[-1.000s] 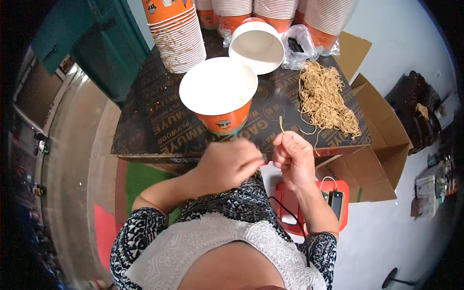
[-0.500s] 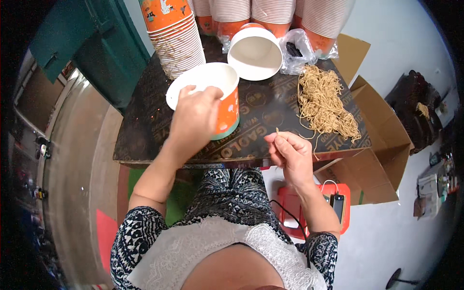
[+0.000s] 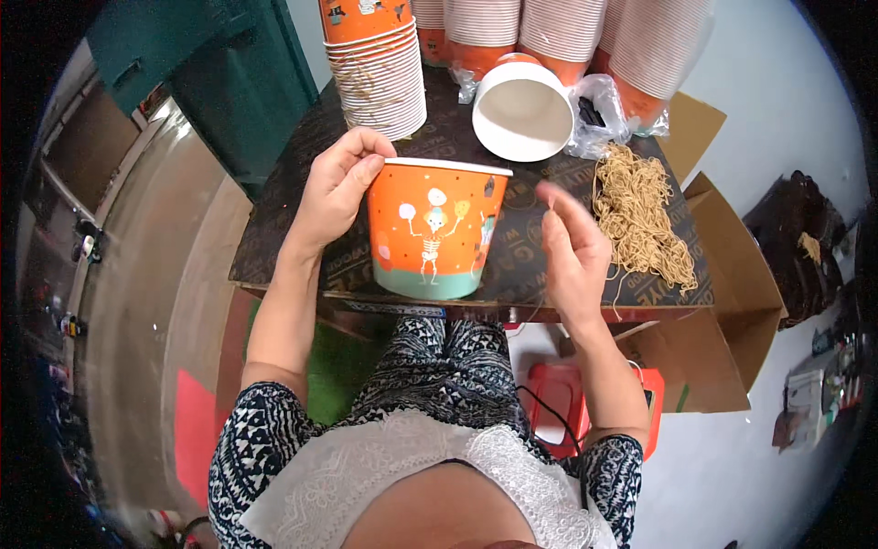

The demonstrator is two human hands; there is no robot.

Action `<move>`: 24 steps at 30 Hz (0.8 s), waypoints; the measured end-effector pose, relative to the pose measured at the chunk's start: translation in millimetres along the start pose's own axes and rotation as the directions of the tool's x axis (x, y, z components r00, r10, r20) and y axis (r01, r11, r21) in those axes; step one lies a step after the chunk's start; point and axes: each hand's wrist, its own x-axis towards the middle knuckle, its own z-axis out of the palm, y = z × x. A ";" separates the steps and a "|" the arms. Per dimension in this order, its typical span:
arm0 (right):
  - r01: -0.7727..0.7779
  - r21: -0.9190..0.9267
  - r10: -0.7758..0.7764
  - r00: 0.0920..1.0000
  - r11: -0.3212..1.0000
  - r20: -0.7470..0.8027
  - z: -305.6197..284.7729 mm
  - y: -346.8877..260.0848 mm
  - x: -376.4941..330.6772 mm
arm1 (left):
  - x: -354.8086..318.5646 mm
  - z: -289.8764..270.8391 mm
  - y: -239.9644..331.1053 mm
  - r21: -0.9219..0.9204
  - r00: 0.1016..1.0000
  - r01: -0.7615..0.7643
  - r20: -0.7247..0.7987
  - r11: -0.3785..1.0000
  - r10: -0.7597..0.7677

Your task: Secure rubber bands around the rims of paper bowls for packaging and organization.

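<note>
My left hand grips the rim of an orange paper bucket, thumb outside and fingers over the edge. The bucket is upright near the table's front edge. It has a green base band and a printed skeleton. To its right, my right hand is closed, thumb against the slightly blurred index finger. A pale bit shows at the fingertips. A thin tan cord strand trails beside this hand from a tangled heap of cord; most of the held part is hidden.
A stack of nested buckets stands at the back left, smeared or strung with tan strands. Behind are more bagged stacks. A white-lined bucket lies on its side near a clear plastic bag. A cardboard box is beside the table.
My left hand has gone from the bucket's opening to its rim, and the bucket has turned to show its skeleton print. My right hand has risen slightly. The whole view has shifted.
</note>
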 end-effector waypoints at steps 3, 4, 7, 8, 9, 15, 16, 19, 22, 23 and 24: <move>0.037 -0.059 -0.037 0.999 0.998 -0.009 -3.4 -9.8 12.1 | 1.0 6.1 -1.4 -0.067 0.999 0.040 0.013 0.997 -0.039; 0.060 -0.085 -0.063 0.998 0.995 -0.030 -3.3 -11.8 16.0 | 1.5 7.2 -1.0 -0.060 0.999 0.029 0.044 0.998 -0.027; -0.011 -0.002 0.011 0.997 1.000 0.077 -13.6 -13.2 22.5 | 4.2 14.9 -1.6 -0.115 0.998 0.002 0.063 0.993 0.005; -0.040 -0.002 0.040 0.996 0.999 0.077 -12.2 -17.2 23.2 | 4.4 14.8 -3.1 -0.116 0.998 0.001 0.063 0.993 0.007; -0.039 -0.003 0.040 0.996 0.999 0.076 -11.1 -18.1 23.3 | 4.8 14.8 -6.4 -0.142 0.999 0.007 0.055 0.990 0.000; 0.116 -0.251 -0.042 0.959 0.961 0.281 -7.8 -13.5 22.6 | 5.6 21.7 -21.7 -0.231 1.000 -0.028 0.002 0.973 0.029; 0.116 -0.251 -0.042 0.958 0.961 0.282 -7.7 -13.1 22.6 | 5.5 22.0 -23.2 -0.232 0.999 -0.044 -0.006 0.972 0.044; 0.138 -0.312 -0.032 0.946 0.940 0.321 -9.0 -9.7 23.0 | 6.7 22.1 -25.3 -0.261 0.998 -0.050 0.014 0.964 0.056; 0.168 -0.245 -0.084 0.943 0.955 0.321 -8.9 -3.3 24.1 | 6.2 22.2 -26.9 -0.250 0.998 -0.061 0.009 0.966 0.065; 0.159 -0.231 -0.081 0.946 0.960 0.315 -9.4 -2.0 24.4 | 5.8 21.7 -26.5 -0.250 0.998 -0.061 0.009 0.966 0.065; 0.150 -0.217 -0.078 0.948 0.965 0.307 -9.6 -1.6 24.5 | 4.9 21.4 -25.6 -0.252 0.999 -0.047 0.014 0.967 0.053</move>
